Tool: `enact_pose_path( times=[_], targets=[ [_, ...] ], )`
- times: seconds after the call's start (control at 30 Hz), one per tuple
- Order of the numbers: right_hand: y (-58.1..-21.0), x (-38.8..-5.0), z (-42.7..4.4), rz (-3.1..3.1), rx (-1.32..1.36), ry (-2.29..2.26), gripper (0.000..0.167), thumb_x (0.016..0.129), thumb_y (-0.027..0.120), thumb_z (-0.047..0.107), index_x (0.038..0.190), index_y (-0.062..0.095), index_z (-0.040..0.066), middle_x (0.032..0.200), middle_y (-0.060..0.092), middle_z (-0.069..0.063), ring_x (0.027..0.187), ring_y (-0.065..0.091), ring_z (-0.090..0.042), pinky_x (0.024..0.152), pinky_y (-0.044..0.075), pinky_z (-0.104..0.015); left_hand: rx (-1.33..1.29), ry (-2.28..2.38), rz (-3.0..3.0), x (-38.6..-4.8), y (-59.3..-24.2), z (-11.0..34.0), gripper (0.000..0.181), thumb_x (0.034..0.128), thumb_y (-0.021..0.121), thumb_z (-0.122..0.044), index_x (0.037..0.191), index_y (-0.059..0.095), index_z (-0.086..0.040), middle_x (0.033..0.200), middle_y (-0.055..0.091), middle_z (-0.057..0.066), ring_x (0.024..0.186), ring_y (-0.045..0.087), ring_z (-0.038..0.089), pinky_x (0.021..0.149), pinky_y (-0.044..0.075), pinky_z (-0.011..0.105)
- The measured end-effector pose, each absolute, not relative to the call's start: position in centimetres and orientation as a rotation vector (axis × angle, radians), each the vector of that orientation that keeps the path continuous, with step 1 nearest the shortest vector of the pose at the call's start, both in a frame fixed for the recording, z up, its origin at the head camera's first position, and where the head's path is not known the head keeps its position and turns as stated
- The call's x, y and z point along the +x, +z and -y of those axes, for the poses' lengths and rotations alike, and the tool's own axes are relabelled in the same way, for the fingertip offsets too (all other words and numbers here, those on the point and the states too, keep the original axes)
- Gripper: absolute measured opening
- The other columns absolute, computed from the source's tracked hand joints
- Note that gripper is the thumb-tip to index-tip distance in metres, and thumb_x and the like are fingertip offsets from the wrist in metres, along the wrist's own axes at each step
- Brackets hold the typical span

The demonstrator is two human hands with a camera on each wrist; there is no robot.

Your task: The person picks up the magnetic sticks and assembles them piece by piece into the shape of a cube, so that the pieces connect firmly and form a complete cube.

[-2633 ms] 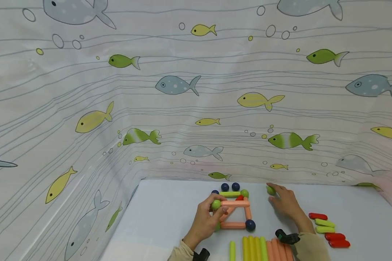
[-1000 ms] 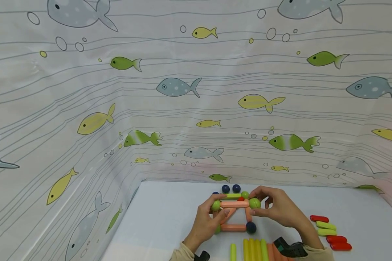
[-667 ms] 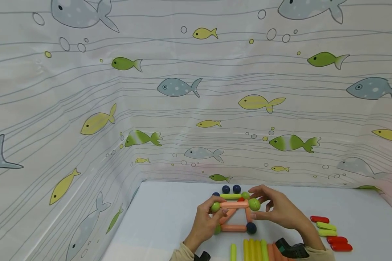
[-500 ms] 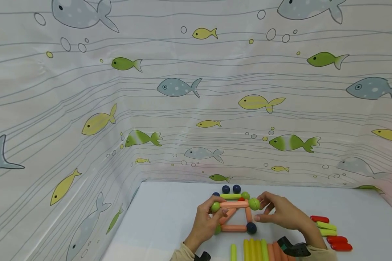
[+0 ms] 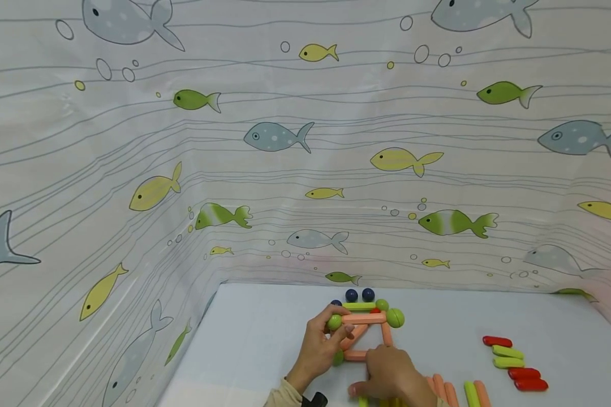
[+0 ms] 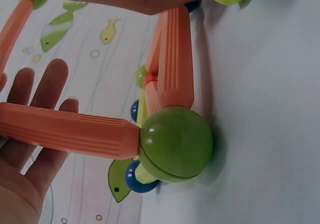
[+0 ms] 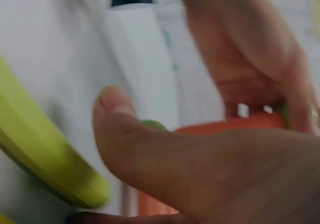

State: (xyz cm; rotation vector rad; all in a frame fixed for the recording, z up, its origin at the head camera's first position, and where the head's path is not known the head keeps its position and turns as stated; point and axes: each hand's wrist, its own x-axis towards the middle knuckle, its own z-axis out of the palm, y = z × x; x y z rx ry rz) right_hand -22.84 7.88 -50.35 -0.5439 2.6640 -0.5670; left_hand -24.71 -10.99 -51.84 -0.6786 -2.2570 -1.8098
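Note:
My left hand (image 5: 315,342) grips the left side of a frame built of orange rods (image 5: 364,319) and balls. A green ball (image 5: 334,322) sits at its upper left corner, another green ball (image 5: 395,317) at its upper right. In the left wrist view an orange rod (image 6: 75,130) crosses the fingers and joins a lower green ball (image 6: 176,143). My right hand (image 5: 389,370) hovers before the frame, hiding its lower right corner. Its extended thumb (image 7: 117,114) is apart from a yellow-green stick (image 7: 55,154). Nothing shows in its grasp.
Behind the frame lie a dark blue ball (image 5: 368,294) and a yellow-green rod (image 5: 358,306). Orange sticks (image 5: 439,388) lie at the table's front, partly under the right arm. Short red pieces (image 5: 531,385) and yellow-green pieces (image 5: 508,362) lie to the right.
My right hand brought a green ball to the frame's upper right corner, let it go, then moved down and left toward the front sticks. The left hand kept its hold.

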Motion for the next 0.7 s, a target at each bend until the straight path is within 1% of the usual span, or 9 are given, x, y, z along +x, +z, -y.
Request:
enact_pose_path(
  times=[0.07, 0.13, 0.27, 0.33, 0.4, 0.47, 0.57, 0.63, 0.7],
  targets=[
    [-50.8, -22.4, -6.7, -2.719, -0.493, -0.462, 0.053, 0.076, 0.089, 0.060, 0.067, 0.068, 0.013, 0.059, 0.051, 0.003, 0.058, 0.048, -0.015, 0.055, 0.041, -0.033, -0.659, -1.815, 2.271, -24.7, -51.8, 11.0, 0.018, 0.1041, 0.068, -0.017, 0.121, 0.068, -0.010, 0.100, 0.076, 0.018, 0.085, 0.077, 0.019, 0.069, 0.060, 0.026],
    [-51.1, -22.1, -5.9, -2.731, -0.451, -0.413, 0.052, 0.075, 0.091, 0.059, 0.070, 0.071, 0.011, 0.061, 0.053, 0.002, 0.060, 0.051, -0.016, 0.059, 0.047, -0.036, -0.651, -1.812, 2.279, -24.6, -51.7, 11.1, 0.021, 0.1035, 0.069, -0.019, 0.121, 0.067, -0.007, 0.098, 0.076, 0.016, 0.085, 0.078, 0.022, 0.069, 0.059, 0.025],
    [-51.3, -22.1, -5.4, -2.704, -0.445, -0.464, 0.046, 0.074, 0.094, 0.051, 0.075, 0.073, 0.009, 0.063, 0.054, 0.002, 0.061, 0.052, -0.016, 0.061, 0.049, -0.037, -0.658, -1.801, 2.280, -24.6, -51.7, 11.1, 0.023, 0.1036, 0.069, -0.020, 0.122, 0.066, -0.006, 0.098, 0.077, 0.014, 0.084, 0.078, 0.027, 0.069, 0.057, 0.022],
    [-51.3, -22.1, -5.8, -2.667, -0.513, -0.582, 0.041, 0.076, 0.093, 0.046, 0.071, 0.070, 0.012, 0.062, 0.054, 0.004, 0.058, 0.051, -0.013, 0.056, 0.047, -0.033, -0.665, -1.806, 2.276, -24.6, -51.7, 11.1, 0.021, 0.1040, 0.069, -0.019, 0.122, 0.067, -0.007, 0.096, 0.076, 0.017, 0.083, 0.077, 0.028, 0.068, 0.056, 0.021],
    [-51.2, -22.5, -6.6, -2.614, -0.612, -0.738, 0.039, 0.080, 0.090, 0.043, 0.067, 0.066, 0.016, 0.059, 0.053, 0.008, 0.054, 0.049, -0.009, 0.051, 0.041, -0.027, -0.671, -1.815, 2.271, -24.6, -51.7, 11.1, 0.018, 0.1044, 0.068, -0.018, 0.121, 0.067, -0.010, 0.095, 0.076, 0.020, 0.083, 0.077, 0.028, 0.066, 0.056, 0.022],
    [-50.9, -22.9, -7.5, -2.535, -0.692, -0.906, 0.036, 0.085, 0.086, 0.041, 0.069, 0.062, 0.019, 0.060, 0.052, 0.010, 0.052, 0.047, -0.006, 0.049, 0.035, -0.024, -0.674, -1.821, 2.268, -24.7, -51.8, 11.1, 0.016, 0.1048, 0.067, -0.017, 0.121, 0.067, -0.012, 0.095, 0.076, 0.021, 0.082, 0.077, 0.026, 0.066, 0.057, 0.024],
    [-50.4, -23.9, -9.2, -2.448, -0.789, -1.063, 0.027, 0.093, 0.081, 0.038, 0.082, 0.065, 0.019, 0.069, 0.056, 0.011, 0.057, 0.048, -0.004, 0.052, 0.036, -0.022, -0.684, -1.813, 2.270, -24.8, -51.8, 11.1, 0.015, 0.1054, 0.066, -0.016, 0.121, 0.067, -0.014, 0.099, 0.076, 0.019, 0.079, 0.076, 0.022, 0.065, 0.058, 0.026],
    [-50.0, -24.5, -10.4, -2.394, -0.827, -1.138, 0.023, 0.097, 0.078, 0.033, 0.095, 0.066, 0.014, 0.077, 0.060, 0.008, 0.063, 0.052, -0.005, 0.055, 0.041, -0.023, -0.683, -1.808, 2.270, -24.8, -51.8, 11.0, 0.016, 0.1054, 0.067, -0.017, 0.121, 0.067, -0.013, 0.101, 0.076, 0.017, 0.079, 0.075, 0.021, 0.065, 0.059, 0.026],
    [-49.7, -25.1, -11.6, -2.335, -0.852, -1.207, 0.023, 0.100, 0.075, 0.029, 0.106, 0.065, 0.009, 0.084, 0.064, 0.004, 0.065, 0.057, -0.007, 0.057, 0.046, -0.025, -0.686, -1.800, 2.268, -24.8, -51.8, 11.0, 0.017, 0.1051, 0.067, -0.017, 0.121, 0.067, -0.011, 0.102, 0.076, 0.017, 0.079, 0.076, 0.022, 0.065, 0.058, 0.024]
  ],
)
